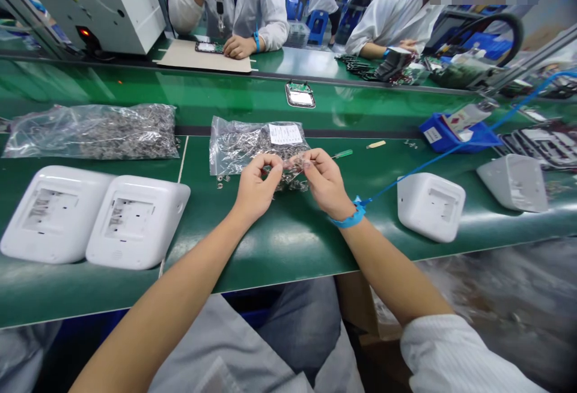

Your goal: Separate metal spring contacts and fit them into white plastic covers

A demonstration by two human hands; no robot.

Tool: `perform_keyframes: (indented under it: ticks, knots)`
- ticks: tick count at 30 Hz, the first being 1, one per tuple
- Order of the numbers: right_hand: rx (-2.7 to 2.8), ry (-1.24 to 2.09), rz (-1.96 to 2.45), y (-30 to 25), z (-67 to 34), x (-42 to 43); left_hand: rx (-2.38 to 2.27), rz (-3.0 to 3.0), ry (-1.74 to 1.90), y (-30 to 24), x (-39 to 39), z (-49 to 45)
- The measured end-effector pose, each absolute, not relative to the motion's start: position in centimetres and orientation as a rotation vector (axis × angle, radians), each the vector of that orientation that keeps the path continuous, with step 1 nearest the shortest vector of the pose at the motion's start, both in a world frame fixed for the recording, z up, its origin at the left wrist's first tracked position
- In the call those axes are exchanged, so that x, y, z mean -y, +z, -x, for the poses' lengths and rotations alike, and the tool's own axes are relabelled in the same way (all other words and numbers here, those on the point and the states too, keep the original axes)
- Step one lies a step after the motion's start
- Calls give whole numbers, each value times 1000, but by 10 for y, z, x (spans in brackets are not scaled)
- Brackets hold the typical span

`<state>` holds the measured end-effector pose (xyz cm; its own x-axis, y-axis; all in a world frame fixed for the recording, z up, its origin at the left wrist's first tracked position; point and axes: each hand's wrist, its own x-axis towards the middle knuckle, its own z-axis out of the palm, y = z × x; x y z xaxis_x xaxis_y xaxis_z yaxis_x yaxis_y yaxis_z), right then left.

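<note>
My left hand (259,185) and my right hand (325,181) meet over a pile of small shiny metal parts (292,184), perhaps battery spring contacts. Thumb and forefinger of the right hand pinch one or more of these thin, wiry parts. The left hand is also closed in a pinch at the fingertips; what lies in it is too small to make out. Just behind, a clear plastic bag (234,143) with a white label holds many such parts. A few loose metal pieces (220,181) lie left of the hands. A blue wrist strap (351,216) circles my right wrist.
Two white plastic housings (135,222) stand at left, below another bag of metal parts (130,131). At right are a white housing (431,207), another tilted housing (514,182) and a blue bin (455,134). A green-handled screwdriver (343,154) lies behind my right hand. Co-workers sit opposite.
</note>
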<state>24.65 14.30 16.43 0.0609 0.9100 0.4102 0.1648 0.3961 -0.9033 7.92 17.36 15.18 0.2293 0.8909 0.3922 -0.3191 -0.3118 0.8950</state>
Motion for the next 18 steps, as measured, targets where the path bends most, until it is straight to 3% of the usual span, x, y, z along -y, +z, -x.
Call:
perform_keyframes:
  ticks: [7, 13, 18]
  knots:
    - [1320, 870, 931, 162, -241, -142, -643, -1471, 1363, 153, -169, -80]
    - [1376, 583, 1022, 168, -237, -138, -579, -1554, 1353, 150, -168, -80]
    - [1431, 647, 1029, 168, -236, -137, -656, -1613, 1442, 153, -169, -78]
